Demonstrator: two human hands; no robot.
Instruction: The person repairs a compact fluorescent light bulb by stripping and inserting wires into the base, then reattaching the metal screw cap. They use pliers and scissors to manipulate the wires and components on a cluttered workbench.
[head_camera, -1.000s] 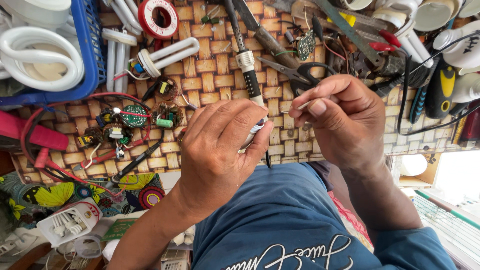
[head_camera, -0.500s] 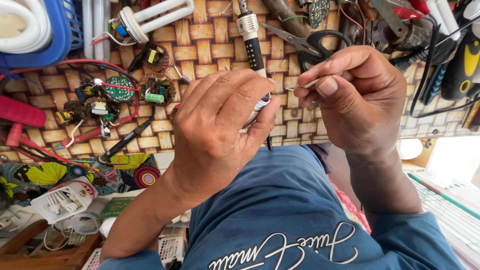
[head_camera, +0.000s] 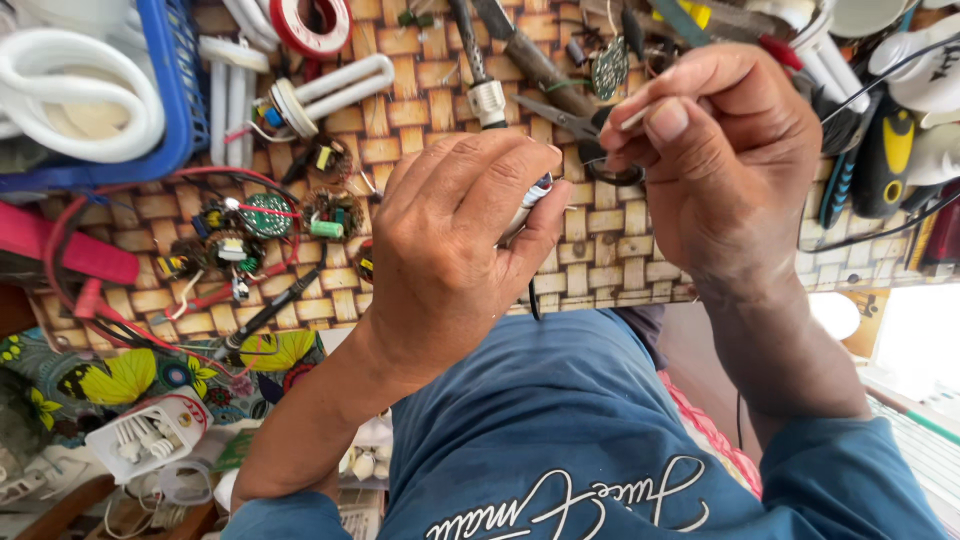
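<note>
My left hand (head_camera: 450, 260) is curled around a small white and blue part (head_camera: 537, 193) that shows only at my fingertips; most of it is hidden. My right hand (head_camera: 720, 170) is just to the right and slightly higher, thumb and forefinger pinched on a thin pale wire (head_camera: 630, 120). A fine strand (head_camera: 592, 160) runs from that pinch toward the part. Both hands hover above a woven bamboo mat (head_camera: 590, 250), close together but not touching.
Small round circuit boards (head_camera: 265, 215) with red leads lie left of my hands. Scissors (head_camera: 570, 120) and a screwdriver (head_camera: 485, 95) rest behind them. A blue basket (head_camera: 175, 110) with a white ring lamp, lamp tubes (head_camera: 335, 85) and a red tape roll (head_camera: 310, 25) are at the back left. Tools crowd the right.
My right hand has lifted up and away from my left, drawing the thin wire out. My left hand keeps its grip, and the view has shifted a little.
</note>
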